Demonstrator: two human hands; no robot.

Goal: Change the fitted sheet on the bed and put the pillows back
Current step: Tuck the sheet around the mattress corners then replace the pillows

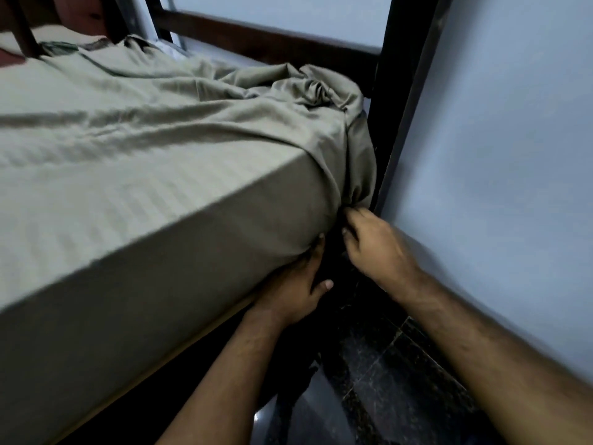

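Observation:
A grey-green striped fitted sheet (154, 175) covers the mattress, smooth along the near side and bunched in loose folds at the far corner (324, 88). My left hand (298, 284) reaches under the mattress corner, its fingers hidden beneath the sheet's lower edge and its thumb free. My right hand (372, 239) pinches the gathered hem of the sheet at the corner, beside the dark bedpost (401, 101). No pillow is clearly in view.
A dark wooden bed frame rail (256, 36) runs along the far side. A pale blue wall (513, 155) stands close on the right. Below my arms lies a dark speckled tile floor (385, 364). A reddish fabric patch (9, 59) shows at far left.

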